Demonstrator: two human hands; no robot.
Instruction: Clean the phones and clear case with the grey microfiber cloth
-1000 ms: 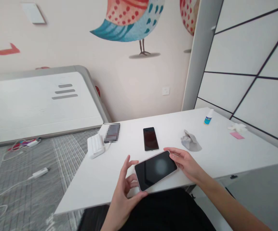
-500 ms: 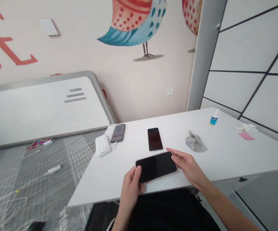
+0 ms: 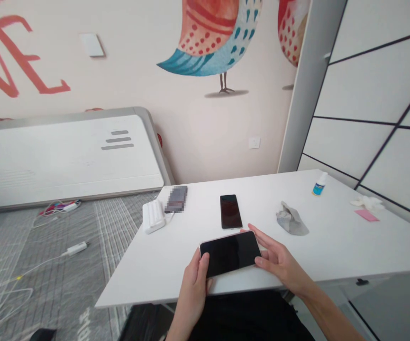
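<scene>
A smartphone [image 3: 231,254] with a dark screen lies sideways between my two hands, just above the near edge of the white table [image 3: 155,265]. My left hand [image 3: 195,279] grips its left end, thumb on the front and fingers behind. At the other end, my right hand [image 3: 277,260] holds the phone with the thumb at the lower right corner and a finger along the top edge. Just beyond it, a second smartphone [image 3: 231,211], also dark, lies flat on the table. To the right of that rests a crumpled grey cloth [image 3: 291,219].
At the table's left edge sit a white power bank [image 3: 153,216] and a blurred-out dark item [image 3: 177,199]. Farther right stand a small blue-labelled bottle [image 3: 319,184], crumpled white tissue [image 3: 368,202] and a pink slip [image 3: 367,215]. A bed with a charger [image 3: 77,248] lies left.
My right thumb has moved down from the phone's upper right corner to its lower right corner. The camera view has shifted slightly, and both hands still hold the phone.
</scene>
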